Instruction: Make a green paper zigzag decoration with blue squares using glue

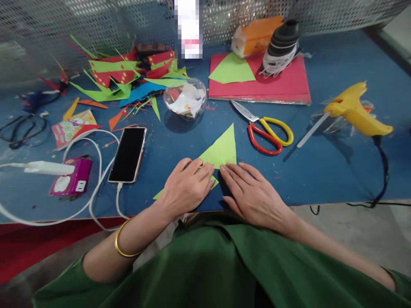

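Observation:
A light green piece of paper [221,149] with a pointed top lies at the table's near edge. My left hand [186,184] rests on its lower left part, fingers laid flat and a little bent. Another green strip or flap [159,194] shows from under that hand; whether it belongs to the same sheet I cannot tell. With fingers stretched out, my right hand [253,192] touches the paper's lower right edge with its fingertips. Scissors [257,122] with one red and one yellow handle lie partly open beyond my right hand.
A yellow glue gun [356,109] lies at the right, its cord over the front edge. Red sheets [224,92] carry a black thread cone [282,42]. A clear bowl [202,92] holds scraps. At the left are a phone [128,154], a purple adapter [85,169] and paper cutouts [112,70].

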Tool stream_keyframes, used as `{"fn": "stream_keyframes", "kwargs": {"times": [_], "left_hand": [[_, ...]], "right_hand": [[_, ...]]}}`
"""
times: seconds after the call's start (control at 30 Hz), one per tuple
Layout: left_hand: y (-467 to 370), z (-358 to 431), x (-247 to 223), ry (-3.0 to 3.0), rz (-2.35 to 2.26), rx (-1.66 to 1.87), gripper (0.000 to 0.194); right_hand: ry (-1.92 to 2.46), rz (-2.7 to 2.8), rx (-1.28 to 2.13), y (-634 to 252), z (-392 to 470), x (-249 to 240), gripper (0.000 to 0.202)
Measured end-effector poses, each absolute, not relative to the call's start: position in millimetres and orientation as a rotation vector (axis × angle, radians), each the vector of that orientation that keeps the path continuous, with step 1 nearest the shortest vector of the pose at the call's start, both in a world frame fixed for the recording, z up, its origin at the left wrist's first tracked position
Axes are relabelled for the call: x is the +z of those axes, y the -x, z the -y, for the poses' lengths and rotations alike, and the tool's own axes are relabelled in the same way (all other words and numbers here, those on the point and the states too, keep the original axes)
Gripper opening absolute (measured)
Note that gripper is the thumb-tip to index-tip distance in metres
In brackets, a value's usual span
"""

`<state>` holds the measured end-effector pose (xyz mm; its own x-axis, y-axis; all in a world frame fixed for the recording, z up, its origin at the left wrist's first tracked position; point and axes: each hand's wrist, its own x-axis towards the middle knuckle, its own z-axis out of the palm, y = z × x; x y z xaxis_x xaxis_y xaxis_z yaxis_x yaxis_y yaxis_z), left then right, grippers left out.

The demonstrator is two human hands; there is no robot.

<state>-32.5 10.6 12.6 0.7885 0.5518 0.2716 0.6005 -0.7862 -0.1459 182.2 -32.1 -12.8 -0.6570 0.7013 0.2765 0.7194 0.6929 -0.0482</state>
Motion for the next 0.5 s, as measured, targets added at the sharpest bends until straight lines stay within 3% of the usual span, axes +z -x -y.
{"fn": "stream_keyframes", "kwargs": {"times": [0.5], "left_hand": [[46.7,2.5,4.7,2.689,1.131,-0.321,0.033]], "right_hand": [[1.104,2.587,-0.122,-180.8,31.8,-14.8,0.055]]}}
